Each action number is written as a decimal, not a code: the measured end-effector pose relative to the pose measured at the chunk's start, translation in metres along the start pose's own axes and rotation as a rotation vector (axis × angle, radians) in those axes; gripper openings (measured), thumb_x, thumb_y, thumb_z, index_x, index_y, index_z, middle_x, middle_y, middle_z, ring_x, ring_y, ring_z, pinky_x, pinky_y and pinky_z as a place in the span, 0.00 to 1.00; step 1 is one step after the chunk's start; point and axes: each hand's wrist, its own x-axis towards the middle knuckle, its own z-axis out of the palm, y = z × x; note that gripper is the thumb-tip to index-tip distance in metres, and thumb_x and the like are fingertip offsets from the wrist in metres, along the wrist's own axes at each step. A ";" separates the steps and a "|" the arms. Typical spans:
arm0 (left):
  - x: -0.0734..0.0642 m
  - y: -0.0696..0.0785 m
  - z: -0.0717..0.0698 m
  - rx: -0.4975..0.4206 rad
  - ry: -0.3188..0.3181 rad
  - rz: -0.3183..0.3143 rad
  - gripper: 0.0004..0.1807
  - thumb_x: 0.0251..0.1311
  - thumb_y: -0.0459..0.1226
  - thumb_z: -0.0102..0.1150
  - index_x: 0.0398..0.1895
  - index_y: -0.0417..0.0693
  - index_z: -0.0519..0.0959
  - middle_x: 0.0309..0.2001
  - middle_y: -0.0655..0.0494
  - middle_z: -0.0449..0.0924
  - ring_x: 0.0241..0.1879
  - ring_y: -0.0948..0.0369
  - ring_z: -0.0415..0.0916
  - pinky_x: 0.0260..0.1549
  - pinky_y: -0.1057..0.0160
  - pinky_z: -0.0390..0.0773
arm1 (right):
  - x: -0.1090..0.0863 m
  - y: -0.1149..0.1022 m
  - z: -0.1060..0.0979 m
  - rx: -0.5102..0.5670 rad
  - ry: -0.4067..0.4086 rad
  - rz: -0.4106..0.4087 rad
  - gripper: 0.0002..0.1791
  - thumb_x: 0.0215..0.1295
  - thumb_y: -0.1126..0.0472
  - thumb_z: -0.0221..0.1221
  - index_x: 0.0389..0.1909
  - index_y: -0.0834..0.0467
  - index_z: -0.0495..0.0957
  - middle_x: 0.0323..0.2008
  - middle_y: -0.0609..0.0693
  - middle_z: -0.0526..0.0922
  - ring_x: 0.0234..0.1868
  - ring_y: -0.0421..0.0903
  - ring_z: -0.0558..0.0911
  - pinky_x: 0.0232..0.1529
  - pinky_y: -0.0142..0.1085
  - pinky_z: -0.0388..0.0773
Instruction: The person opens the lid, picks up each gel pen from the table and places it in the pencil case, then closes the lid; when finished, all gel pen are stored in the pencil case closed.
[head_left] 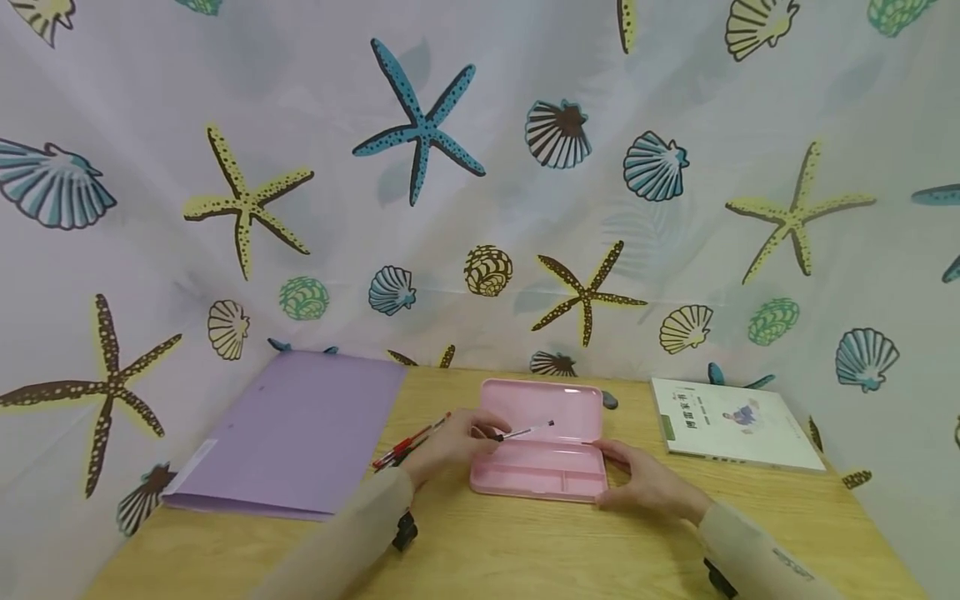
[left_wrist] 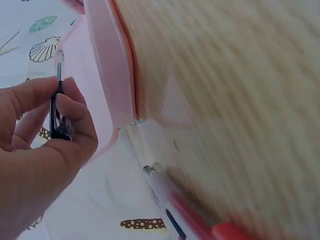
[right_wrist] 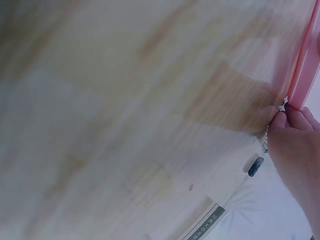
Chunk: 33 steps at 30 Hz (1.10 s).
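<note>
Gel pen (head_left: 526, 431), pinched nr black end in L hand (head_left: 448, 443), is over open pink pencil case (head_left: 517, 479); R hand (head_left: 651, 485) grips case's R edge. Pen prob. light, stiff, slick; best held mid-barrel.

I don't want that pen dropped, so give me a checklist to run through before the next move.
1. Black gel pen secured by the left hand: ok, pinched.
2. Lid of the pink pencil case open: ok.
3. Right hand on the pink pencil case: ok, touching its right side.
4. Black gel pen clear of the raised lid: cannot tell; they overlap in the head view.
5. Red pen stowed: not ok, outside the case, to its left.
</note>
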 end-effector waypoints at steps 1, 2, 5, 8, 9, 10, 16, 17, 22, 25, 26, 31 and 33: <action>0.001 0.000 0.002 0.022 0.007 0.025 0.13 0.65 0.33 0.58 0.51 0.50 0.83 0.48 0.54 0.81 0.46 0.58 0.74 0.44 0.60 0.75 | 0.000 0.000 0.000 0.000 0.000 -0.001 0.49 0.52 0.51 0.73 0.72 0.59 0.60 0.73 0.60 0.62 0.74 0.59 0.59 0.73 0.56 0.49; 0.002 0.000 0.005 0.046 0.015 0.052 0.13 0.65 0.32 0.58 0.50 0.47 0.83 0.47 0.53 0.81 0.45 0.58 0.75 0.44 0.60 0.76 | 0.000 0.001 0.000 0.001 0.000 -0.003 0.49 0.52 0.51 0.73 0.72 0.59 0.60 0.73 0.60 0.62 0.74 0.59 0.58 0.73 0.56 0.49; 0.006 0.001 0.013 0.092 0.040 0.082 0.11 0.66 0.32 0.57 0.47 0.46 0.84 0.45 0.54 0.83 0.43 0.61 0.76 0.46 0.58 0.78 | 0.000 0.002 0.001 0.004 -0.001 -0.009 0.49 0.52 0.51 0.73 0.72 0.59 0.60 0.73 0.60 0.62 0.75 0.59 0.58 0.73 0.56 0.48; 0.008 0.004 0.019 0.130 0.079 0.095 0.09 0.65 0.31 0.58 0.44 0.44 0.85 0.43 0.54 0.85 0.42 0.62 0.77 0.47 0.57 0.79 | 0.000 0.002 0.000 -0.001 -0.002 -0.004 0.49 0.52 0.51 0.73 0.72 0.59 0.60 0.73 0.60 0.62 0.74 0.59 0.59 0.73 0.56 0.50; 0.008 0.005 0.021 0.141 0.091 0.099 0.09 0.65 0.31 0.58 0.44 0.44 0.86 0.43 0.54 0.85 0.42 0.62 0.77 0.48 0.57 0.79 | 0.000 0.002 0.000 -0.002 -0.002 -0.004 0.49 0.52 0.51 0.73 0.72 0.59 0.60 0.73 0.60 0.62 0.74 0.59 0.59 0.73 0.56 0.50; 0.009 0.006 0.022 0.150 0.101 0.112 0.08 0.64 0.31 0.59 0.42 0.43 0.86 0.42 0.54 0.86 0.42 0.62 0.78 0.47 0.57 0.79 | 0.000 0.002 0.000 -0.003 -0.002 -0.005 0.49 0.52 0.51 0.73 0.72 0.59 0.60 0.73 0.60 0.62 0.74 0.59 0.59 0.73 0.56 0.50; 0.008 0.013 0.028 0.159 0.115 0.112 0.05 0.61 0.31 0.63 0.36 0.45 0.87 0.36 0.56 0.86 0.36 0.64 0.78 0.40 0.62 0.79 | 0.001 0.004 -0.001 -0.005 -0.004 -0.010 0.49 0.52 0.51 0.73 0.72 0.59 0.60 0.73 0.60 0.62 0.74 0.59 0.59 0.73 0.55 0.50; 0.008 0.014 0.029 0.157 0.108 0.091 0.05 0.61 0.31 0.63 0.35 0.46 0.88 0.35 0.58 0.86 0.36 0.64 0.78 0.40 0.63 0.78 | 0.001 0.004 -0.001 -0.006 -0.004 -0.009 0.49 0.52 0.51 0.73 0.72 0.59 0.60 0.73 0.60 0.62 0.74 0.59 0.59 0.73 0.55 0.50; 0.012 0.015 0.031 0.187 0.060 0.041 0.06 0.60 0.31 0.64 0.34 0.48 0.89 0.34 0.60 0.86 0.35 0.65 0.77 0.40 0.64 0.78 | 0.002 0.004 -0.002 -0.002 0.003 0.013 0.49 0.52 0.51 0.73 0.72 0.59 0.60 0.73 0.60 0.62 0.74 0.59 0.59 0.73 0.56 0.50; 0.015 0.015 0.032 0.241 0.046 0.065 0.06 0.59 0.30 0.64 0.34 0.46 0.89 0.34 0.59 0.87 0.36 0.66 0.77 0.41 0.63 0.78 | 0.002 0.003 -0.003 0.009 0.005 0.018 0.49 0.52 0.51 0.73 0.72 0.60 0.60 0.73 0.60 0.62 0.74 0.59 0.59 0.73 0.56 0.49; 0.015 0.015 0.032 0.256 0.042 0.071 0.06 0.58 0.29 0.64 0.35 0.45 0.89 0.34 0.58 0.87 0.35 0.66 0.77 0.41 0.62 0.78 | 0.002 0.002 -0.002 0.012 0.003 0.019 0.49 0.52 0.52 0.73 0.72 0.60 0.60 0.73 0.60 0.62 0.74 0.59 0.59 0.73 0.56 0.49; 0.017 0.015 0.034 0.296 -0.006 0.097 0.07 0.57 0.26 0.63 0.34 0.41 0.88 0.35 0.54 0.88 0.36 0.64 0.78 0.42 0.60 0.79 | 0.001 0.002 -0.001 0.030 -0.006 0.015 0.49 0.52 0.53 0.73 0.72 0.61 0.59 0.73 0.61 0.61 0.75 0.60 0.58 0.73 0.56 0.48; 0.018 0.015 0.035 0.304 -0.017 0.102 0.07 0.57 0.25 0.62 0.34 0.41 0.88 0.35 0.53 0.88 0.37 0.64 0.78 0.43 0.58 0.79 | 0.001 0.003 -0.002 0.033 -0.003 0.008 0.49 0.52 0.53 0.73 0.72 0.61 0.60 0.73 0.61 0.61 0.74 0.60 0.58 0.73 0.56 0.49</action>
